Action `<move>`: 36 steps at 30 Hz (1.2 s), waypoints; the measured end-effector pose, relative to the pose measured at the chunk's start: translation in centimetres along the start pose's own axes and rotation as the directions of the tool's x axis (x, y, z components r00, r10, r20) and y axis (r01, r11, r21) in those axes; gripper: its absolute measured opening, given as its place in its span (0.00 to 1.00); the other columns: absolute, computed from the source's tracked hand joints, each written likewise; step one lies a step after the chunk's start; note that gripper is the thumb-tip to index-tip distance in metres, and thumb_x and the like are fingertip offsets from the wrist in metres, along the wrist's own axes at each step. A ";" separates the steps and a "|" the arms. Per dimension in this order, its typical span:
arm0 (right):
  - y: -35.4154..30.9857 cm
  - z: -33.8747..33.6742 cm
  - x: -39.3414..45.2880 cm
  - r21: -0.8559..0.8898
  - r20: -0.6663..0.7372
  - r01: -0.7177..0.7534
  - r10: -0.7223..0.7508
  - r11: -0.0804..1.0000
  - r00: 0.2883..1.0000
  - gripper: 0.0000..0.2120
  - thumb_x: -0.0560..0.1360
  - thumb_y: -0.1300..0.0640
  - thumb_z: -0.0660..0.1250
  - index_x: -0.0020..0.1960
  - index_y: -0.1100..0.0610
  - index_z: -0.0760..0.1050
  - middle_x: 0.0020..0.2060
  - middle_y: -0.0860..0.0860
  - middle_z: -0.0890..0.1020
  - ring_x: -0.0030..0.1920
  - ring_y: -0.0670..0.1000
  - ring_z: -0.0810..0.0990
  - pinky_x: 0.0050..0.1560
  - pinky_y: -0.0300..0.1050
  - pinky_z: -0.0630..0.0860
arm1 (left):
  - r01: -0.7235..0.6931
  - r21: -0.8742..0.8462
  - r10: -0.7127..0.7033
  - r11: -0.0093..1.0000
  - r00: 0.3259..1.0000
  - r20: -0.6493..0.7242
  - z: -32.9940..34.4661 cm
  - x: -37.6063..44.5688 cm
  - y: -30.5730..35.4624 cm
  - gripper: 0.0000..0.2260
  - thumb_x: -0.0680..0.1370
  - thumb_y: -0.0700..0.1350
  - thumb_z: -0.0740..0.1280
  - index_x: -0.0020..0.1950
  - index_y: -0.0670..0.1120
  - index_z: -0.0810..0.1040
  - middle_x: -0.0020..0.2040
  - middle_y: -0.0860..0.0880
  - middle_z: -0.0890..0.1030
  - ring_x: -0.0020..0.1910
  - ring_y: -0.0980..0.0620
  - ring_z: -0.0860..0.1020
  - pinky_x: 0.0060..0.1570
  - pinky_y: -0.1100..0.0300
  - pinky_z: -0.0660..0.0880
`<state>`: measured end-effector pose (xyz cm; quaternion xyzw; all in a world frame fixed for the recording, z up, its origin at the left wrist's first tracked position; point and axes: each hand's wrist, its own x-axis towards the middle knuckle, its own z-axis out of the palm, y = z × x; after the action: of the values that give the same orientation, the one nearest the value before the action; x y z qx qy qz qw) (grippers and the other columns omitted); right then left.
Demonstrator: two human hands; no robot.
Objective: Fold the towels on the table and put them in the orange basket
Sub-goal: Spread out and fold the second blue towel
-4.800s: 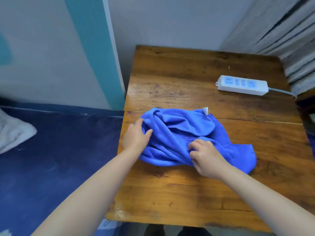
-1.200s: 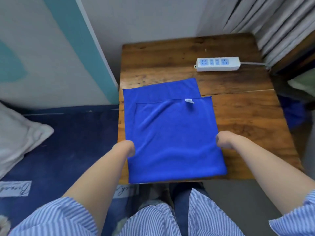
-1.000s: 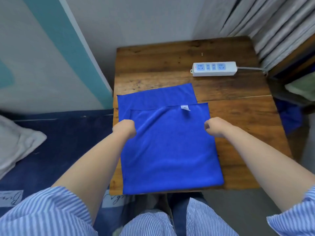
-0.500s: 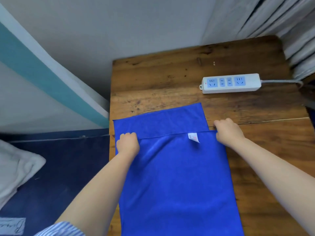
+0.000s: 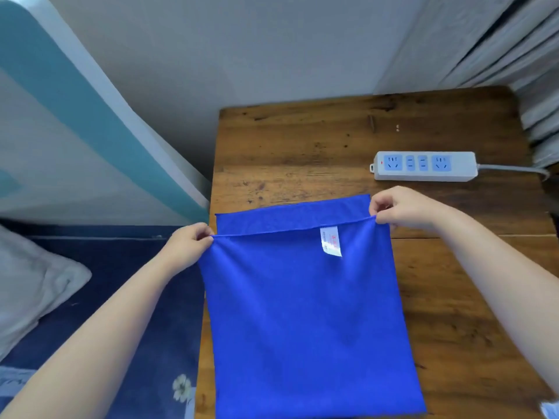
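A blue towel (image 5: 302, 322) lies folded over on the wooden table (image 5: 302, 146), its upper layer stopping short of the far edge of the lower layer. A white label (image 5: 331, 241) shows near the top layer's far edge. My left hand (image 5: 189, 246) pinches the upper layer's far left corner, at the table's left edge. My right hand (image 5: 402, 208) pinches the far right corner. Both corners are lifted slightly. No orange basket is in view.
A white power strip (image 5: 423, 166) with a grey cable lies on the table beyond my right hand. Left of the table are a dark blue bed cover (image 5: 121, 282) and a white pillow (image 5: 30, 288). Curtains (image 5: 514, 46) hang at the back right.
Both hands slid from the towel's side edges up to the upper layer's far corners and now pinch them. The head camera moved closer over the table.
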<state>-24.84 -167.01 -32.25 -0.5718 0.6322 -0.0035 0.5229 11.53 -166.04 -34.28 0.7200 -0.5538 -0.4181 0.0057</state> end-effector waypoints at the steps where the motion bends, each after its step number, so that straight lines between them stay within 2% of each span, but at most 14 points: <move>1: -0.2 -0.1 0.9 -0.043 -0.043 -0.011 0.010 0.999 0.999 0.11 0.69 0.68 0.61 0.31 0.57 0.71 0.32 0.52 0.74 0.31 0.48 0.72 0.31 0.38 0.70 | -0.004 0.046 0.007 0.999 0.998 -0.068 -0.1 0.5 0.0 0.08 0.77 0.37 0.59 0.39 0.45 0.74 0.37 0.49 0.74 0.35 0.52 0.70 0.33 0.62 0.65; 4: 0.0 -0.1 3.8 -0.224 -0.155 -0.065 0.030 0.972 0.988 0.07 0.71 0.66 0.60 0.38 0.59 0.75 0.38 0.54 0.77 0.39 0.51 0.73 0.34 0.41 0.69 | 0.001 0.190 0.036 0.982 0.981 -0.193 0.2 2.3 0.3 0.07 0.77 0.39 0.60 0.46 0.42 0.77 0.44 0.44 0.79 0.42 0.48 0.73 0.39 0.59 0.66; 6: 0.4 0.2 5.6 -0.340 -0.197 -0.098 0.031 0.935 0.980 0.08 0.71 0.67 0.60 0.43 0.60 0.76 0.43 0.57 0.79 0.43 0.53 0.74 0.39 0.42 0.69 | 0.019 0.285 0.041 0.958 0.978 -0.204 0.9 3.8 0.4 0.07 0.78 0.41 0.59 0.49 0.41 0.76 0.48 0.42 0.80 0.46 0.44 0.75 0.41 0.57 0.68; 9: 1.0 0.6 7.3 -0.434 -0.254 -0.135 0.023 0.891 0.967 0.09 0.72 0.66 0.60 0.46 0.59 0.77 0.47 0.55 0.75 0.49 0.54 0.74 0.43 0.43 0.69 | 0.026 0.421 0.064 0.907 0.978 -0.199 1.9 5.6 0.5 0.09 0.79 0.41 0.57 0.51 0.40 0.75 0.52 0.42 0.77 0.52 0.42 0.74 0.43 0.55 0.69; 12: 1.4 1.1 8.2 -0.522 -0.170 -0.099 0.011 0.847 0.985 0.09 0.72 0.66 0.61 0.48 0.59 0.78 0.54 0.55 0.73 0.55 0.55 0.73 0.52 0.46 0.74 | 0.004 0.493 0.085 0.870 0.984 -0.158 2.5 7.0 0.0 0.10 0.79 0.41 0.57 0.51 0.39 0.75 0.56 0.42 0.73 0.54 0.44 0.72 0.46 0.53 0.72; 14: 1.4 1.4 8.6 -0.579 -0.085 -0.065 0.020 0.813 0.996 0.08 0.73 0.66 0.61 0.47 0.59 0.78 0.57 0.55 0.72 0.55 0.55 0.73 0.55 0.46 0.74 | -0.017 0.469 0.069 0.883 0.993 -0.095 2.7 7.7 -0.4 0.09 0.79 0.41 0.58 0.52 0.38 0.75 0.60 0.42 0.71 0.58 0.44 0.71 0.52 0.52 0.72; 18: 1.0 0.9 9.2 -0.630 0.015 -0.039 0.062 0.776 0.998 0.07 0.72 0.65 0.62 0.45 0.57 0.77 0.50 0.53 0.70 0.48 0.52 0.72 0.46 0.41 0.71 | -0.057 0.403 0.091 0.913 0.994 -0.066 2.8 8.8 -1.1 0.07 0.78 0.41 0.60 0.49 0.38 0.76 0.58 0.42 0.71 0.56 0.44 0.71 0.54 0.55 0.70; 21: 0.5 0.5 9.8 -0.694 0.115 -0.003 0.115 0.720 0.987 0.08 0.71 0.64 0.60 0.41 0.55 0.75 0.43 0.51 0.72 0.46 0.51 0.69 0.45 0.43 0.71 | -0.098 0.420 0.095 0.902 0.995 0.027 2.7 9.5 -1.2 0.08 0.78 0.41 0.59 0.50 0.39 0.74 0.56 0.42 0.70 0.53 0.45 0.71 0.51 0.56 0.69; 24: -0.1 0.4 10.0 -0.646 0.169 0.007 0.135 0.763 0.976 0.11 0.69 0.65 0.59 0.32 0.52 0.70 0.36 0.50 0.75 0.43 0.52 0.72 0.37 0.39 0.70 | -0.120 0.422 0.080 0.899 0.991 0.112 2.9 9.8 -0.9 0.08 0.79 0.41 0.56 0.53 0.39 0.73 0.55 0.41 0.71 0.54 0.44 0.71 0.53 0.56 0.68; 26: -0.4 0.4 9.9 -0.587 0.171 0.006 0.117 0.810 0.978 0.10 0.68 0.66 0.60 0.31 0.54 0.71 0.32 0.48 0.73 0.42 0.52 0.74 0.33 0.38 0.67 | -0.140 0.403 0.091 0.905 0.986 0.136 2.7 9.7 -0.6 0.08 0.80 0.41 0.55 0.52 0.40 0.72 0.54 0.42 0.71 0.53 0.45 0.71 0.51 0.56 0.68; 28: -0.6 0.4 9.9 -0.535 0.184 0.014 0.100 0.845 0.978 0.09 0.68 0.66 0.62 0.32 0.56 0.72 0.32 0.47 0.72 0.41 0.51 0.74 0.34 0.37 0.67 | -0.176 0.401 0.127 0.899 0.981 0.146 2.2 9.3 -0.5 0.05 0.80 0.41 0.55 0.48 0.43 0.70 0.52 0.43 0.73 0.48 0.48 0.71 0.47 0.58 0.67; 32: -1.2 0.2 9.6 -0.479 0.231 0.018 0.106 0.878 0.967 0.13 0.69 0.65 0.63 0.29 0.51 0.70 0.32 0.46 0.73 0.34 0.44 0.70 0.32 0.35 0.66 | -0.224 0.455 0.187 0.862 0.974 0.125 0.9 7.8 -0.9 0.06 0.80 0.42 0.55 0.44 0.47 0.65 0.48 0.45 0.75 0.42 0.51 0.69 0.40 0.60 0.64; 36: -1.6 -0.8 8.5 -0.460 0.150 0.018 0.057 0.887 0.987 0.13 0.70 0.64 0.64 0.30 0.50 0.70 0.33 0.46 0.74 0.36 0.45 0.72 0.32 0.35 0.67 | -0.232 0.449 0.215 0.863 0.973 0.089 -0.2 6.1 -0.8 0.06 0.81 0.43 0.54 0.44 0.46 0.64 0.48 0.45 0.76 0.43 0.49 0.72 0.40 0.59 0.66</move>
<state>-22.46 -174.20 -36.49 -0.6715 0.5769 0.1972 0.4211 12.53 -170.74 -38.20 0.6244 -0.7160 -0.2859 -0.1251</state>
